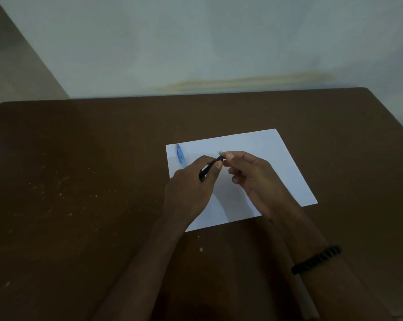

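While left hand [191, 188] grips, right hand [253, 177] pinches, black pen [210, 167] over paper [277, 156]

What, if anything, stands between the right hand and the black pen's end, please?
Nothing visible does. The right hand pinches the end of the pen, which the left hand grips over the paper. The blue piece lies aside, near the paper's far left corner.
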